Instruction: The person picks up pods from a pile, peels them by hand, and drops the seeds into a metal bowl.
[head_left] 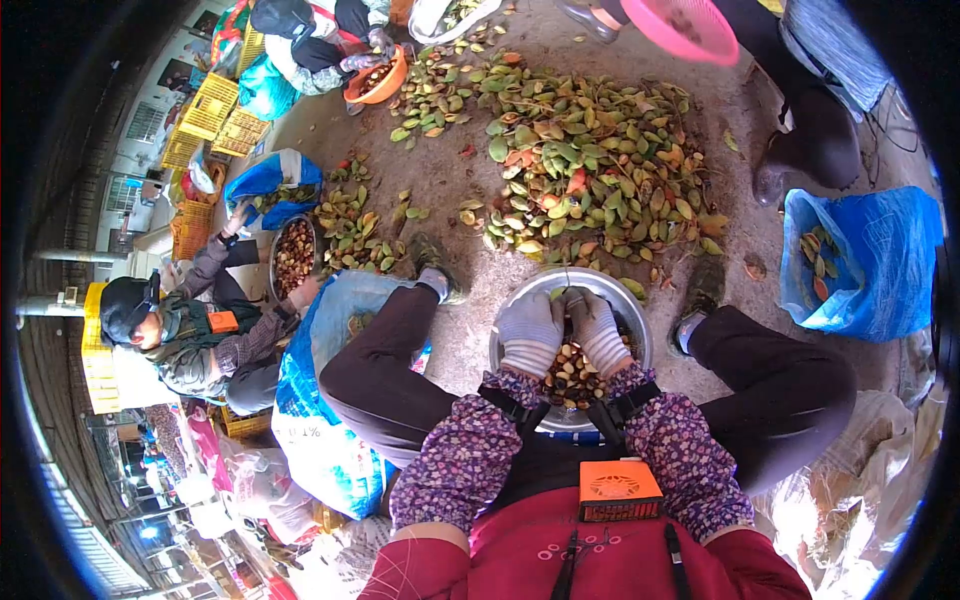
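Both my gloved hands are close together over the far half of a metal bowl [643, 340] between my legs. My left hand [532, 330] and my right hand [597, 332] have their fingers curled inward, nearly meeting. A bit of green shows at the fingertips, but what they hold is too small to make out. Brown and cream nuts [575, 378] lie in the bowl below my hands. Just beyond the bowl spreads a large heap of green and reddish pods [600, 170] on the ground.
A blue bag [880, 265] with a few pods stands at the right, another blue bag [340, 340] by my left leg. A co-worker [190, 330] sits at the left beside a bowl of nuts [295, 258]. Another person bends over an orange basin [380, 82]; a pink basket [685, 28] is at the top.
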